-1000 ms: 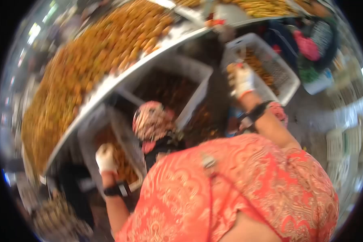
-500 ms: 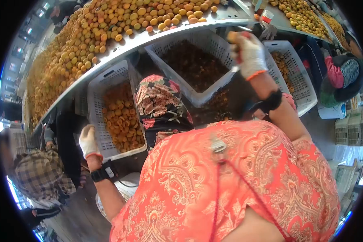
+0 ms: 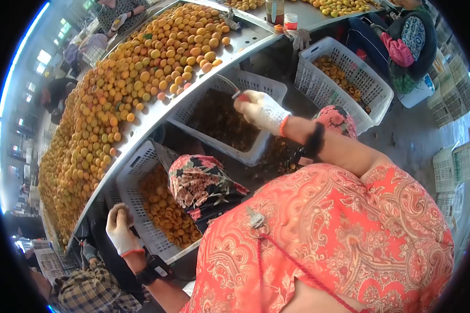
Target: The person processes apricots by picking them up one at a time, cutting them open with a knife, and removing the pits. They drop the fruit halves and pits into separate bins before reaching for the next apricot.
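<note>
My left hand (image 3: 121, 229), in a white glove with soiled fingertips, is curled closed beside the left crate (image 3: 136, 172) of halved orange fruit (image 3: 167, 211); what its fingers hold, if anything, is hidden. Over the right side of the middle crate (image 3: 277, 89), which holds dark brown pieces (image 3: 222, 119), my gloved right hand (image 3: 261, 110) is closed round a small red-handled tool (image 3: 241, 97) with a metal end. Whole orange fruits (image 3: 156, 62) lie heaped on the metal table (image 3: 146, 116) beyond the crates.
A third crate (image 3: 384, 99) with fruit pieces stands at the right. A red-and-white jar (image 3: 291, 22) and a glove (image 3: 299, 38) are at the table's edge. Co-workers sit at right (image 3: 415, 36) and lower left (image 3: 91, 292); others stand across the table.
My right hand has come left and down from the crates' right side to the middle crate; an orange-brown thing seen at its fingers is out of sight. The view has turned.
</note>
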